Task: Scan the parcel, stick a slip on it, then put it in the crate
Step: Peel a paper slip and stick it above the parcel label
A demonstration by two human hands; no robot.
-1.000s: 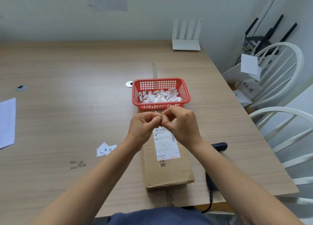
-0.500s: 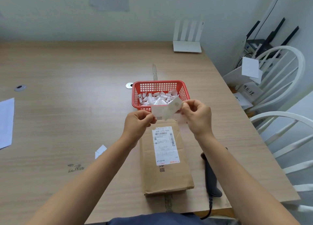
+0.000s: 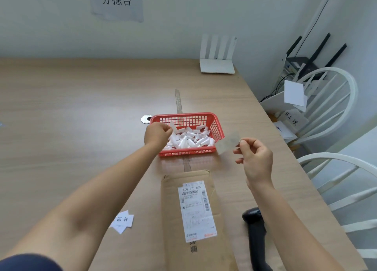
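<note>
A flat brown cardboard parcel (image 3: 206, 248) lies in front of me, its white shipping label (image 3: 195, 209) facing up. My right hand (image 3: 255, 160) is above the table, right of the red basket (image 3: 219, 126), pinching a small translucent slip (image 3: 228, 142) by one edge. My left hand (image 3: 156, 135) is over the basket's left end, fingers closed on a small white paper piece (image 3: 173, 126). The basket is filled with several white paper pieces (image 3: 189, 140). A black scanner (image 3: 255, 228) lies on the table right of the parcel, partly behind my right forearm.
Small white paper slips (image 3: 122, 221) lie left of the parcel. A white router (image 3: 217, 65) stands at the table's far edge. Two white chairs (image 3: 336, 99) stand past the right table edge, one carrying a box with papers (image 3: 293, 93). A round grommet (image 3: 146, 119) sits left of the basket.
My hands, first together above the parcel, pulled the slip apart. The left hand went forward to the basket with the white piece; the right hand moved right with the translucent slip.
</note>
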